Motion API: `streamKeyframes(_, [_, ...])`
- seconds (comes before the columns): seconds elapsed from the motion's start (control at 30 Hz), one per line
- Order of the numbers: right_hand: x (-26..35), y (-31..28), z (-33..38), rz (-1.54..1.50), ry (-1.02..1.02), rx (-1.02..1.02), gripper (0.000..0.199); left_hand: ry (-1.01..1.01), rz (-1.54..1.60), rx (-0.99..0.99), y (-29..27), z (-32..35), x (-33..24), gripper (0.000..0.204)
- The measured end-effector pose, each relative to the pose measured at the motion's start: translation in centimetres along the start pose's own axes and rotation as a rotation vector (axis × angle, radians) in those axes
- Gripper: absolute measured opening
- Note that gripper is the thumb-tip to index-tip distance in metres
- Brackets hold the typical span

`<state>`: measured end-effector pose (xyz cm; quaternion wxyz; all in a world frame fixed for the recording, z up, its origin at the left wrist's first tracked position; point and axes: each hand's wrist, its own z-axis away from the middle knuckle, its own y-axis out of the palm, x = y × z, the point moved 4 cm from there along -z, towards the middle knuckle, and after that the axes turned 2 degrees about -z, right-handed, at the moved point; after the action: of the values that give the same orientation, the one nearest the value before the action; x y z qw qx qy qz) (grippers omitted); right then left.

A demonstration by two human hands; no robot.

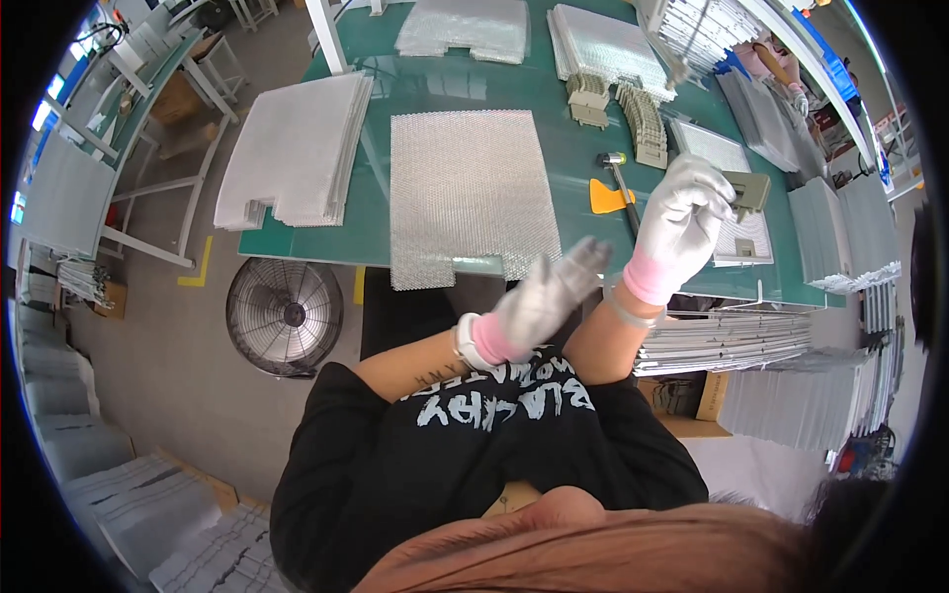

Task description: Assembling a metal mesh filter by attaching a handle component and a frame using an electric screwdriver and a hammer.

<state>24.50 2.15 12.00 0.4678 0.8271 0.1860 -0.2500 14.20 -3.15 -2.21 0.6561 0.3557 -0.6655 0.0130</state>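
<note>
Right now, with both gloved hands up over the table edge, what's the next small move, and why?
Probably lower the right hand toward the hammer lying just left of it on the green table. That hand is raised and seems to pinch something small, too blurred to identify. The left hand is blurred, open and empty, near the mesh sheet overhanging the table edge.

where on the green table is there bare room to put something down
Bare patches on the green table: a strip between the stack of white mesh sheets and the single silver mesh sheet, and another between that sheet and the small hammer. The far right is crowded with beige plastic clips and more sheet stacks.
</note>
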Motion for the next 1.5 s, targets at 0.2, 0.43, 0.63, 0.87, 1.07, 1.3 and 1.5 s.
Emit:
streamKeyframes(0.2, [1.5, -0.5, 2.9, 0.660, 0.056, 0.086, 0.010, 0.139, -1.745, -0.362, 2.6, 9.9, -7.3, 0.046])
streamKeyframes(0.43, [6.2, -15.6, 16.8, 1.789, 0.676, -0.559, 0.021, 0.818, -1.619, -0.517, 4.2, 13.9, -13.3, 0.038])
streamKeyframes(0.63, [7.8, -21.2, 21.6, 1.334, 0.410, -0.866, 0.024, 0.952, -1.928, -0.395, 3.5, 14.7, -14.8, 0.034])
streamKeyframes(0.87, [8.2, -21.0, 20.8, 1.572, 0.350, -0.869, 0.024, 0.901, -1.694, -0.465, 2.1, 14.8, -14.4, 0.029])
streamKeyframes(1.07, [7.6, -19.8, 19.6, 1.870, 0.386, -0.830, 0.018, 0.898, -1.673, -0.569, 2.1, 14.5, -13.7, 0.033])
streamKeyframes(1.3, [7.4, -19.5, 19.7, 1.942, 0.340, -0.787, 0.017, 0.820, -1.810, -0.496, 1.7, 15.0, -13.6, 0.036])
streamKeyframes(1.5, [7.8, -19.8, 19.8, 2.062, 0.538, -0.647, 0.021, 0.662, -1.897, -0.705, 0.8, 14.0, -13.1, 0.043])
